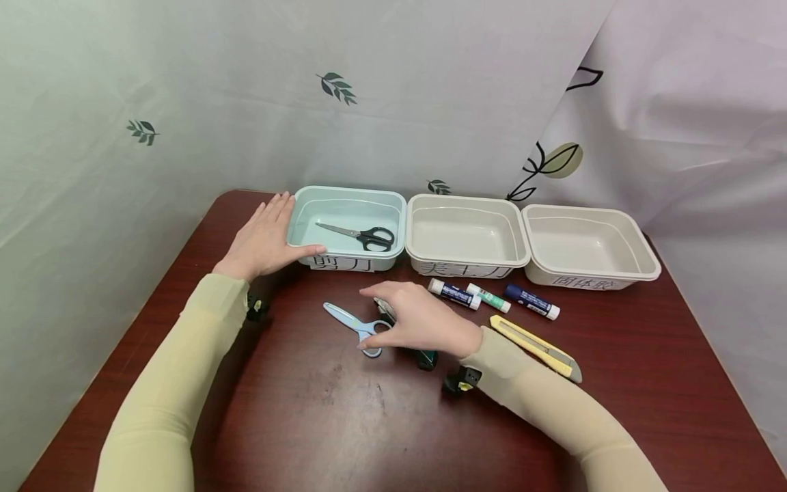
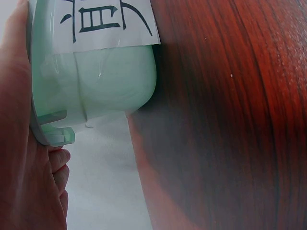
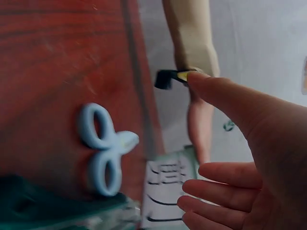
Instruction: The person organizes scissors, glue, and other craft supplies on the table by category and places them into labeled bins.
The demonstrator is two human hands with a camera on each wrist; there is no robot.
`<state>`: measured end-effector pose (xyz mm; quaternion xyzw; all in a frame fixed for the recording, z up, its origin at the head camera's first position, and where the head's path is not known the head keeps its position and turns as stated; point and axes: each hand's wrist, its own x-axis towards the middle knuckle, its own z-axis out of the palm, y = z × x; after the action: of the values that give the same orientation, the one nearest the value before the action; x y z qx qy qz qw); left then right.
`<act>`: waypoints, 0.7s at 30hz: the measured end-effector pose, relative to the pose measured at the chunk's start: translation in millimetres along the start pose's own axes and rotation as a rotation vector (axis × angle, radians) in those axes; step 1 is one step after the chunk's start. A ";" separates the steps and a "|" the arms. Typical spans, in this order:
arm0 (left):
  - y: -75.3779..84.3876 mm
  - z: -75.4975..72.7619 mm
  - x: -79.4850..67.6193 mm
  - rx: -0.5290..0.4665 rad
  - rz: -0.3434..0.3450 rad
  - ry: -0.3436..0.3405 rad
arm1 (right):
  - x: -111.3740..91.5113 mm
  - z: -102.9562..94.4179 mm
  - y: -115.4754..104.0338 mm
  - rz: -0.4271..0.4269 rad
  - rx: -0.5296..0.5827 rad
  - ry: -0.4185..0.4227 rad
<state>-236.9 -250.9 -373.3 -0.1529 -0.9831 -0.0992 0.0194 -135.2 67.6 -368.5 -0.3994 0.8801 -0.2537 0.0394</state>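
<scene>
Hovering, fingers spread and nothing held, is the right hand (image 1: 424,318), right by pale-blue scissors (image 1: 359,326) in front of the light-blue bin (image 1: 335,209); the left hand (image 1: 261,236) lies unclenched along that bin's rim. Careful: a sloppy pinch could snag the dark green tool (image 1: 426,359), also before the bin; heavy leaning might tip the bin.

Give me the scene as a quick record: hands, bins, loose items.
Left hand: resting on the rim of the light blue bin
Right hand: fingers spread near the blue scissors, holding nothing
In light blue bin: black-handled scissors
Bins to its right: middle beige bin, right beige bin
Partly hidden by right hand: dark green item
Loose on table, farther right: three glue sticks, yellow cutter
</scene>
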 end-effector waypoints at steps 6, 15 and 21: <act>-0.4 -0.3 -0.4 -0.001 0.003 -0.004 | -6.6 17.2 -1.7 -0.008 0.045 -0.014; -0.2 0.1 -0.5 -0.003 0.012 0.003 | -12.3 33.7 -5.6 0.023 0.086 -0.022; -1.6 0.8 0.1 0.003 0.012 0.001 | -13.0 42.1 -6.7 0.011 0.049 -0.002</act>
<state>-237.5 -252.2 -374.4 -0.1585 -0.9823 -0.0979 0.0208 -110.3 55.9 -403.6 -0.3937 0.8759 -0.2743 0.0516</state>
